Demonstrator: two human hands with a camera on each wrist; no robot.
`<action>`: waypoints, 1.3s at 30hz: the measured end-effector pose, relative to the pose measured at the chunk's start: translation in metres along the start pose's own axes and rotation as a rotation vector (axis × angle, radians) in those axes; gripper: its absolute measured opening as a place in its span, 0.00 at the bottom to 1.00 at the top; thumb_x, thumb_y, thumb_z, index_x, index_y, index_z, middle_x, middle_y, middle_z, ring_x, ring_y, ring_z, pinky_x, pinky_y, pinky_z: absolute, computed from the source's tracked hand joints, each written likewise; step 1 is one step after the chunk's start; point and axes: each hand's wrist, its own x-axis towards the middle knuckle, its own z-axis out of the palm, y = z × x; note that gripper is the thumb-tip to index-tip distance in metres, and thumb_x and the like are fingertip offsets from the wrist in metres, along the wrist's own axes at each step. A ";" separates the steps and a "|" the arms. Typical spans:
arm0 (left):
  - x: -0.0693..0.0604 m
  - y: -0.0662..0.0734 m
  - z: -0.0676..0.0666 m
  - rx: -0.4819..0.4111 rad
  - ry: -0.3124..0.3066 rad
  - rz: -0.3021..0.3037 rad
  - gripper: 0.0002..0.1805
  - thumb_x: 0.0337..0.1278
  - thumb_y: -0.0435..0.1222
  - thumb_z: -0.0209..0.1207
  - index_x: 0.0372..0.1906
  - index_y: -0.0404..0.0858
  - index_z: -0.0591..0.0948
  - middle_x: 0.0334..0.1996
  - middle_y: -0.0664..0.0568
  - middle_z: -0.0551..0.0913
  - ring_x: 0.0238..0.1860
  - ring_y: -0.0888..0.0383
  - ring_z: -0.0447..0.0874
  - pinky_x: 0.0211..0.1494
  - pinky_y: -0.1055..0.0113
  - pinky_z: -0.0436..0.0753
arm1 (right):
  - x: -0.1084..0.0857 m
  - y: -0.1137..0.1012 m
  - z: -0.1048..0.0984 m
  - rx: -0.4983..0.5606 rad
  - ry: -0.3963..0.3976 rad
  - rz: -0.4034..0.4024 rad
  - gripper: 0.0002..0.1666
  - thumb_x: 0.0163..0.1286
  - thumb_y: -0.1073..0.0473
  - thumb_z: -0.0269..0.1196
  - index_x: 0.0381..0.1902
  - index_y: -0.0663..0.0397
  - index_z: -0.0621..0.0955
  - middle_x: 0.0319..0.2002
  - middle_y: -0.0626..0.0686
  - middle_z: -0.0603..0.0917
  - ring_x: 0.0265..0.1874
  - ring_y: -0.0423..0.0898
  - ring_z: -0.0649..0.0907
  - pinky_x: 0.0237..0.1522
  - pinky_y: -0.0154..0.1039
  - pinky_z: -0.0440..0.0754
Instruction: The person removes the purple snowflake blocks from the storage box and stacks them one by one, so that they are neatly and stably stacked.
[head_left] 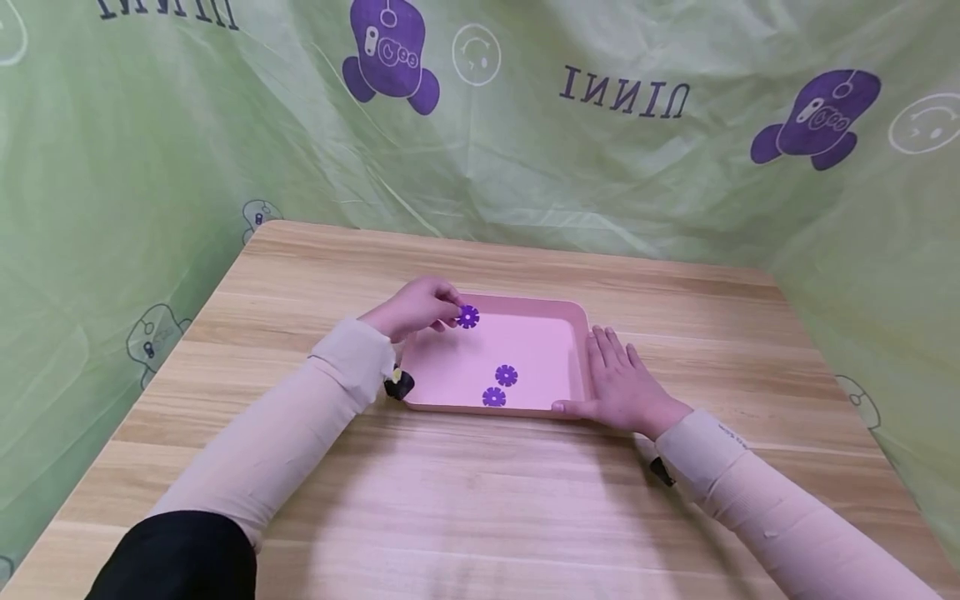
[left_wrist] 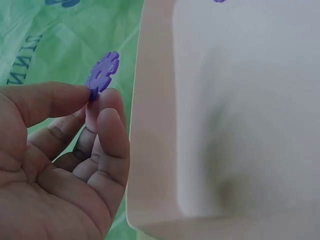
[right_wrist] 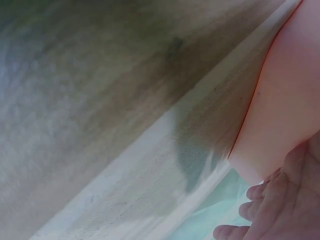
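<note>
In the head view my left hand point(head_left: 420, 309) pinches a purple snowflake disc point(head_left: 468, 317) over the far left part of a pink tray point(head_left: 442, 371). The left wrist view shows that disc point(left_wrist: 104, 72) by its rim between thumb and forefinger, its face tilted, the other fingers curled below. Two more purple discs, a farther one point(head_left: 506, 376) and a nearer one point(head_left: 493, 397), lie in the tray near its front wall. My right hand point(head_left: 628, 387) rests at the tray's right side, fingers straight, thumb along the front corner. In the right wrist view its fingers point(right_wrist: 265, 210) touch the tray's outer wall point(right_wrist: 275, 110).
The tray stands on a wood-grain table point(head_left: 480, 500). A green printed curtain point(head_left: 510, 183) hangs behind the table and at both sides. Dark wrist-camera parts point(head_left: 400, 384) show beside the left cuff, close to the tray's left front corner.
</note>
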 end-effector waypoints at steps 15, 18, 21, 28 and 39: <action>-0.020 -0.027 -0.040 -0.206 0.191 -0.026 0.16 0.73 0.25 0.53 0.58 0.18 0.75 0.48 0.34 0.83 0.36 0.60 0.83 0.47 0.66 0.87 | 0.000 0.001 0.003 0.007 0.001 0.009 0.76 0.64 0.19 0.58 0.77 0.79 0.46 0.79 0.75 0.44 0.78 0.70 0.43 0.75 0.69 0.44; -0.026 -0.032 -0.049 -0.200 0.219 -0.039 0.17 0.74 0.26 0.52 0.59 0.18 0.74 0.48 0.36 0.83 0.37 0.61 0.83 0.50 0.64 0.87 | 0.000 0.001 0.004 0.015 0.000 0.011 0.76 0.64 0.20 0.59 0.77 0.79 0.46 0.79 0.75 0.45 0.78 0.70 0.43 0.75 0.70 0.44; -0.031 -0.035 -0.057 -0.199 0.241 -0.054 0.17 0.75 0.26 0.52 0.59 0.18 0.74 0.46 0.38 0.84 0.36 0.63 0.83 0.48 0.65 0.87 | 0.000 0.000 0.003 0.012 -0.004 0.012 0.75 0.64 0.20 0.58 0.77 0.79 0.46 0.79 0.75 0.44 0.78 0.70 0.43 0.75 0.69 0.44; -0.040 -0.041 -0.074 -0.153 0.287 -0.103 0.17 0.77 0.29 0.52 0.60 0.20 0.76 0.48 0.39 0.84 0.36 0.65 0.84 0.45 0.69 0.86 | 0.001 0.000 0.001 -0.009 -0.002 0.002 0.74 0.65 0.20 0.57 0.78 0.79 0.45 0.79 0.75 0.44 0.78 0.71 0.44 0.75 0.69 0.44; -0.061 -0.064 -0.096 -0.093 0.289 -0.181 0.19 0.77 0.32 0.53 0.62 0.23 0.75 0.48 0.44 0.82 0.36 0.65 0.83 0.40 0.70 0.84 | 0.001 0.001 0.001 0.024 -0.019 0.013 0.76 0.64 0.19 0.58 0.79 0.76 0.43 0.80 0.73 0.42 0.79 0.70 0.41 0.75 0.69 0.41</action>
